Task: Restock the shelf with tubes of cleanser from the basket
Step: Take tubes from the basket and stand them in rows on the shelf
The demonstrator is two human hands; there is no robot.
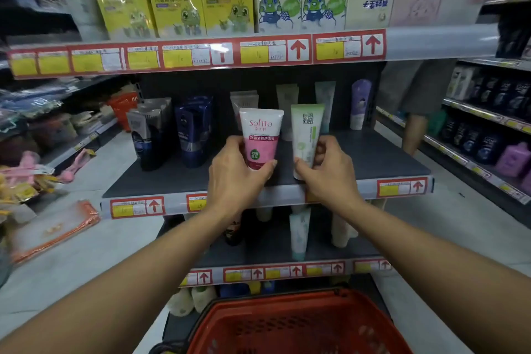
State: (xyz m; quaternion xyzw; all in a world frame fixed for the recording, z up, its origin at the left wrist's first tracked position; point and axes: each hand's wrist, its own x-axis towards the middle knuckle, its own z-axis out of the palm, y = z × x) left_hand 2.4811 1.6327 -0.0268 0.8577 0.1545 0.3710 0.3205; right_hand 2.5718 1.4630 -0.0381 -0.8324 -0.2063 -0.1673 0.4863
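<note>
Setting two tubes onto the middle shelf [373, 158] at once, one per hand, both near its front edge. Left hand [235, 169] holding the pink-and-white tube [260, 138] upright, grip narrow, thumb and fingers curled round its lower part; cannot tell whether the base is touching the shelf yet. Right hand [327, 169] holding the green-and-white tube [305, 138] the same way, grip narrow round the lower end, tube upright and just beside the pink one, not touching it. Judging progress as well along: standing already at the back of the shelf, four pale tubes [287, 106] in a loose row, the rightmost lilac, though more may be hidden behind the two in hand. Sitting to the left, dark packaged tubes in two groups, a grey-black cluster [149, 138] and a blue cluster [194, 135]; exact count in each unclear. Showing below, the red basket [298, 322]; visible part appearing to hold no tubes, near end cut off by the frame, so not certain. Counting hands two, tubes in hand two, baskets in front one. Remaining, by estimate: seating these two, releasing, possibly lining them up with the rows behind.
</note>
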